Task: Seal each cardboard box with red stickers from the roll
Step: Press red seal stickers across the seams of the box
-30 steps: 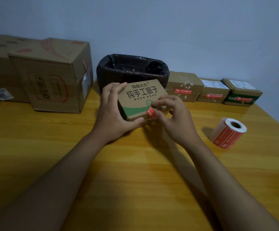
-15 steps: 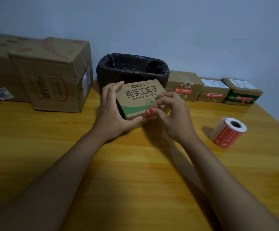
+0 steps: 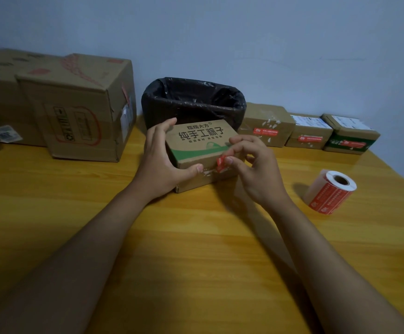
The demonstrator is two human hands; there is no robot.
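A small cardboard box point(image 3: 201, 138) with green print and black characters stands on the wooden table point(image 3: 196, 249) in the middle. My left hand point(image 3: 158, 165) grips its left side, thumb on the front face. My right hand point(image 3: 254, 169) pinches a red sticker point(image 3: 221, 163) against the box's front face, near the top edge. The roll of red stickers point(image 3: 330, 192) lies on its side to the right, apart from both hands.
A bin with a black liner point(image 3: 193, 102) stands behind the box. Three small boxes with red stickers point(image 3: 266, 125) point(image 3: 309, 135) point(image 3: 350, 138) line the back right. Two large cardboard boxes point(image 3: 80, 107) point(image 3: 1, 92) stand at the back left.
My right hand has brought the red sticker a little lower onto the box's front face. The box has been set down flatter on the table; my left hand still holds it.
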